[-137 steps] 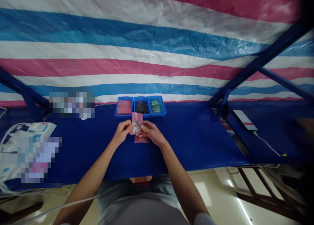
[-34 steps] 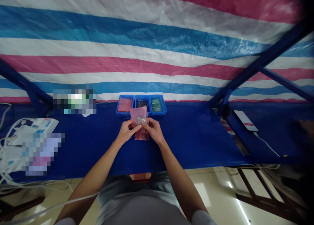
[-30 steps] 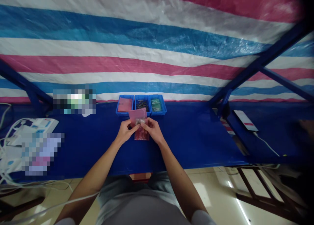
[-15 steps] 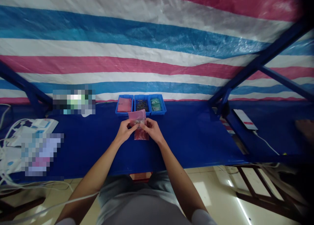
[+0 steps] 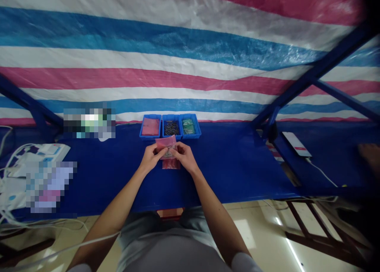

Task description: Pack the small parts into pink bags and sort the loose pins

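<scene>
Between my two hands is a pink translucent plastic bag with small metallic-looking pieces inside, its upper part (image 5: 166,141) tilted away from me. My left hand (image 5: 151,158) pinches its left side, thumb in front. On the right side my right hand (image 5: 184,156) grips the same bag, and both thumbs nearly meet over its middle. Under it on the blue table lies another pink bag (image 5: 171,164), partly hidden. Just beyond my hands stand three blue bins: one with pink bags (image 5: 150,127), one with dark screws (image 5: 171,128), one with green packets (image 5: 188,126).
A power strip (image 5: 56,150) with white cables lies at the left, near blurred-out items. A phone (image 5: 296,144) on a white cable rests at the right, and another person's hand (image 5: 369,153) shows at the far right edge. Blue frame bars (image 5: 297,84) flank the table.
The bag was held more upright and higher; its top edge has come down and tilted over. Both hands keep their grip in nearly the same place. The other person's hand shows more clearly.
</scene>
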{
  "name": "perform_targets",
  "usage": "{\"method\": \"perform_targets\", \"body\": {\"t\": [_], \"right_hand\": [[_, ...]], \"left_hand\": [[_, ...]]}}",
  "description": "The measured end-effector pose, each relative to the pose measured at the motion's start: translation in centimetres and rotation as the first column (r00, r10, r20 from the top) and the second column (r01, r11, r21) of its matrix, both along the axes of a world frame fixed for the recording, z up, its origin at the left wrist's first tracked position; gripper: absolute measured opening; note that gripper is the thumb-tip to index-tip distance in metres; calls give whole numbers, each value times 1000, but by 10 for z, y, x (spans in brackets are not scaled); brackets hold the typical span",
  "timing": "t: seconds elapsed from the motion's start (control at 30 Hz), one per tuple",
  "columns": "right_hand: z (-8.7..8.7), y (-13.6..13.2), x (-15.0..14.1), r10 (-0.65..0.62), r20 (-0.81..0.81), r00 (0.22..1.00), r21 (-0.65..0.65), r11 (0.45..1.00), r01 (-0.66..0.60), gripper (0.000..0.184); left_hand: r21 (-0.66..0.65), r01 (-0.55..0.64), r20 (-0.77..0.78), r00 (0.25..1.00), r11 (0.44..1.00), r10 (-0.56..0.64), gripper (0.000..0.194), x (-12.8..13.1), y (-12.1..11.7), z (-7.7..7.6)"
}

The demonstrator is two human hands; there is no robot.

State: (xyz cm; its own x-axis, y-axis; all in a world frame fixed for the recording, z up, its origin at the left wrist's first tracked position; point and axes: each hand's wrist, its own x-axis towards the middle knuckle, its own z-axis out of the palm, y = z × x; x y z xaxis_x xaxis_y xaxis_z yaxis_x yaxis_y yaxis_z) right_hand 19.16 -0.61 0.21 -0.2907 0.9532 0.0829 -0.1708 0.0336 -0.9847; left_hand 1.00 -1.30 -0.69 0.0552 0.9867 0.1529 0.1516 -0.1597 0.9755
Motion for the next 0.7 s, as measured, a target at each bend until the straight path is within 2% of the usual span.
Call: {"method": "perform_targets", "body": {"t": [0.2, 0.3, 0.4, 0.57, 0.7], "right_hand": [[-2, 1, 2, -105, 10, 994, 32, 994, 105, 32], [-1, 2, 2, -150, -17, 989, 22, 988, 151, 32], [1, 2, 1, -112, -24, 993, 24, 993, 113, 31], [-2, 1, 0, -7, 77, 997, 13, 1000, 6, 34], [-3, 1, 0, -30, 72, 997, 31, 999, 27, 36]], "left_hand": [[-45, 39, 9, 999, 998, -39, 40, 3, 1, 3], [-49, 67, -12, 998, 997, -68, 33, 4, 0, 6], [-26, 39, -44, 998, 999, -40, 28, 4, 0, 7], [-7, -34, -13, 999, 999, 34, 29, 2, 1, 5], [-15, -21, -5, 1000, 1000, 21, 33, 3, 1, 5]]}}
